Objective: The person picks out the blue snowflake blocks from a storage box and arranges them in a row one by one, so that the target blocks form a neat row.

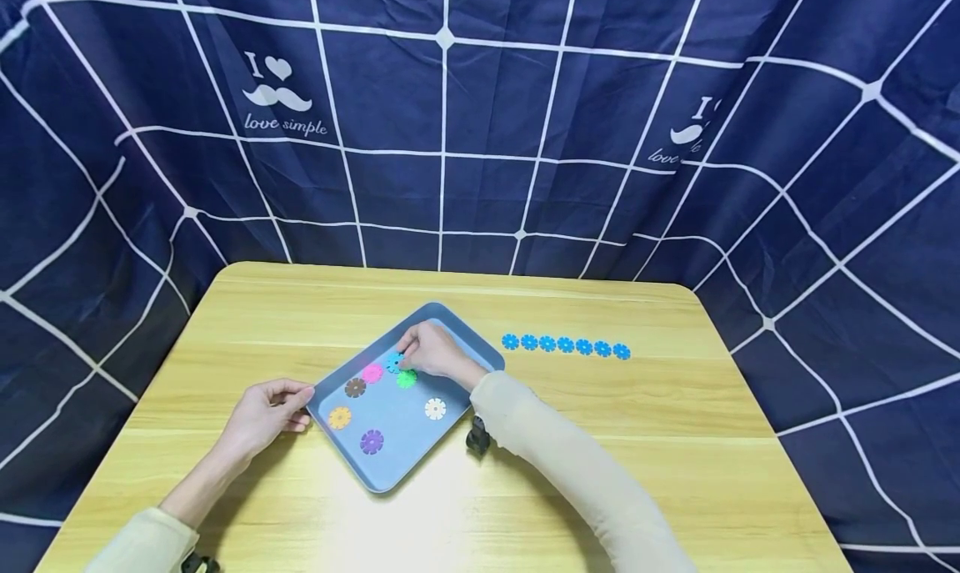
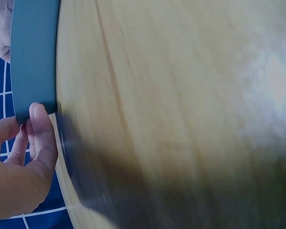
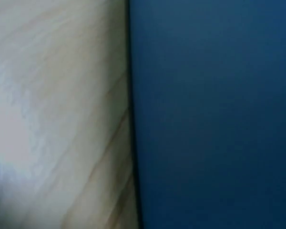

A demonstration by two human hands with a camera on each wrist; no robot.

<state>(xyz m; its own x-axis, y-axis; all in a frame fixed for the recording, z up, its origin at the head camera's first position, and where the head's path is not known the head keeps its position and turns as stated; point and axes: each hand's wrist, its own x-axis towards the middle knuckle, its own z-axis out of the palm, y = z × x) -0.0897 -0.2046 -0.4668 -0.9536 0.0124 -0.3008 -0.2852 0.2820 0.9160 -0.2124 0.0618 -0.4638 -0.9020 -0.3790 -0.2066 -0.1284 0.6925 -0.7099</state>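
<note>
A grey-blue tray lies at an angle on the table, its left corner gripped by my left hand. In the left wrist view, the thumb and fingers of that hand pinch the corner of the tray wall. Over the tray's far part, my right hand has curled fingers at a light blue notched plastic disc, pinching its edge. Close by lie a pink disc, a green disc and a brown disc. The right wrist view shows the tray's side but no hand.
An orange disc, a purple disc and a white disc are also in the tray. Several blue discs form a row on the wooden table to its right. A dark blue curtain hangs behind.
</note>
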